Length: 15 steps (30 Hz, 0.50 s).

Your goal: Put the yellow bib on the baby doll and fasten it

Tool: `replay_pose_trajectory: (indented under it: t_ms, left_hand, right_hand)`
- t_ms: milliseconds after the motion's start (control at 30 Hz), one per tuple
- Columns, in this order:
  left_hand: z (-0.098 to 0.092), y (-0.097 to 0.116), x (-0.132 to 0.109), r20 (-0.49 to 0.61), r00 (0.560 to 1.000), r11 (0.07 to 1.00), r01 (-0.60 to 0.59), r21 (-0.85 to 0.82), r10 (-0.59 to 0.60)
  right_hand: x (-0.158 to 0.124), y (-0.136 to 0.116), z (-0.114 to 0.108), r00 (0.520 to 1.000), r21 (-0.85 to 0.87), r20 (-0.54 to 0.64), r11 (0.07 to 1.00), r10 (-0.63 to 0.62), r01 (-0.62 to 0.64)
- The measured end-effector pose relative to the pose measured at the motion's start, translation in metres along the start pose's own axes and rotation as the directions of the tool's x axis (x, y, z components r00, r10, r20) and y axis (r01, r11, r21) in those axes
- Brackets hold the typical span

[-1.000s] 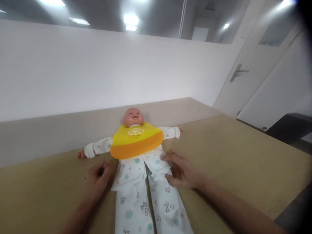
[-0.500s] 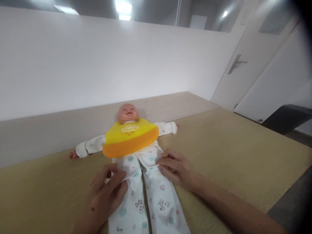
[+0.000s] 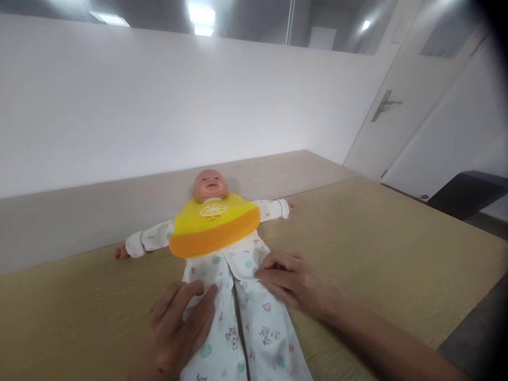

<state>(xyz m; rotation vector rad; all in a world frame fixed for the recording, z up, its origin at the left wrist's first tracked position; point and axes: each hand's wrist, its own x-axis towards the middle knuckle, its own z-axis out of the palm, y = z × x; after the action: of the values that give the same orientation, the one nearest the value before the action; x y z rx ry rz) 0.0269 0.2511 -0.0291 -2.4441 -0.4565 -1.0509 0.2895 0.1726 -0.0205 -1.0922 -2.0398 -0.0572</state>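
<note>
Pressing open left hand (image 3: 178,325), seven o'clock from the yellow bib (image 3: 214,227), and open right hand (image 3: 291,280), four o'clock, onto the pyjamas (image 3: 257,328) of the doll (image 3: 210,185) on the bench (image 3: 397,254).

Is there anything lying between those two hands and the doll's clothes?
No, nothing visible. The left hand lies flat on the doll's printed pyjamas at the hip, and the right hand rests its fingers on the same cloth opposite. The orange bib sits higher on the chest, apart from both hands.
</note>
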Motion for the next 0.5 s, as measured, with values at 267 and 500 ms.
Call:
replay_pose_trajectory:
  t_ms: [267,500]
  left_hand:
    - [-0.002,-0.001,0.004,0.006,0.997,0.975,0.077,-0.207,-0.078]
    - [-0.001,-0.045,-0.008,0.140,0.636,0.623,0.771,-0.131,-0.759]
  right_hand:
    - [-0.001,0.010,0.001,0.997,0.225,0.012,0.972,0.071,-0.072]
    - [-0.011,0.106,-0.012,0.616,0.398,-0.220,0.646,0.756,-0.651]
